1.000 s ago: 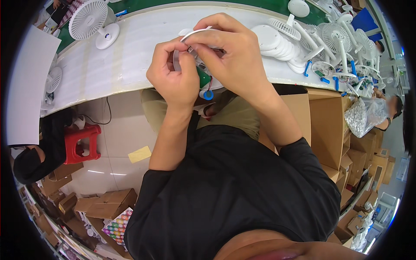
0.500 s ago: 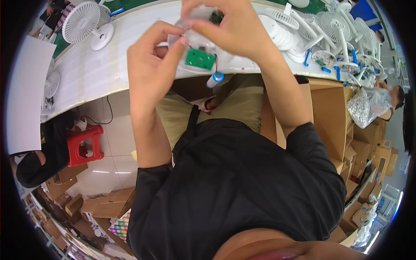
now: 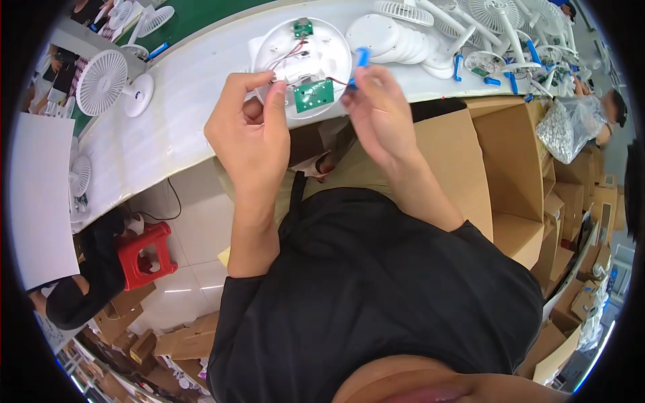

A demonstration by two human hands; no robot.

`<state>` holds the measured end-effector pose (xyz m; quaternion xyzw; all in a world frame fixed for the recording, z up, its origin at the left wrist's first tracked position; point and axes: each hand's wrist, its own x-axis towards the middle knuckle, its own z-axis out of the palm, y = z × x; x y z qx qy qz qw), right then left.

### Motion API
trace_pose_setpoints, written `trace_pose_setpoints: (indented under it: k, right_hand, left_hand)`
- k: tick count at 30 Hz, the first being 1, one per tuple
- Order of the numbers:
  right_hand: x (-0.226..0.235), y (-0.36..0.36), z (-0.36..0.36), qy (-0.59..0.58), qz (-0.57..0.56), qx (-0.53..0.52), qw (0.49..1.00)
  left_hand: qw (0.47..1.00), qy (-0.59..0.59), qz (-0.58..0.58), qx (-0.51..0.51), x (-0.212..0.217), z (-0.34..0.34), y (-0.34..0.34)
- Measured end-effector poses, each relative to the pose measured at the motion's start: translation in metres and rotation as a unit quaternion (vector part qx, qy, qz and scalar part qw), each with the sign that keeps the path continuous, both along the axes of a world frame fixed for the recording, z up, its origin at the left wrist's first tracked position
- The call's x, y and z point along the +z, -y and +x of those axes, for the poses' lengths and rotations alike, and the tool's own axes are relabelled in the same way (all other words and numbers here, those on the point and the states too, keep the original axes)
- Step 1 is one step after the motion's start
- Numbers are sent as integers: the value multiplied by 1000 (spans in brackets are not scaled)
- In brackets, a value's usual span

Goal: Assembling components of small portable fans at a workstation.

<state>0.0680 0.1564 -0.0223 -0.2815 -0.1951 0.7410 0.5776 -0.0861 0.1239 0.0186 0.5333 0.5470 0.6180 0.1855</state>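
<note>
A round white fan base (image 3: 339,47) lies inner side up at the table's front edge. Within it are a small green circuit board (image 3: 303,27) at the far side and red and dark wires (image 3: 293,51). A larger green circuit board (image 3: 314,96) sits at the near rim. My left hand (image 3: 252,127) is closed, thumb and fingers pinched at the base's left side on what looks like a thin wire. My right hand (image 3: 384,114), a little blurred, is closed on a blue cylindrical battery (image 3: 363,56) at the right rim; a dark wire runs from it to the larger board.
Stacked white discs (image 3: 373,35) and several white fans (image 3: 496,13) with blue batteries crowd the table's right. A white fan (image 3: 102,79) stands at left. Below are an open cardboard box (image 3: 507,161), a red stool (image 3: 146,255) and another person's dark sleeve (image 3: 101,269).
The battery, hanging loose by its wire before, is now in my right hand at the right rim. My right hand has come down and right, uncovering the base and its small board.
</note>
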Motion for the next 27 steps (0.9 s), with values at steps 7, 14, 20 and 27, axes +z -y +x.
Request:
trace_pose_setpoints:
  k: [7, 14, 20, 27]
  right_hand:
    - [46, -24, 29, 246, 354, -118, 894]
    - [51, -46, 33, 484, 495, -41, 720]
    - [31, -57, 11, 482, 525, -157, 683]
    - [36, -43, 2, 344, 412, 38, 843]
  left_hand:
    - [1000, 15, -14, -8, 9, 23, -5]
    - [997, 71, 22, 7, 6, 25, -12]
    - [998, 60, 21, 14, 3, 10, -17]
    - [995, 42, 35, 81, 8, 3, -11]
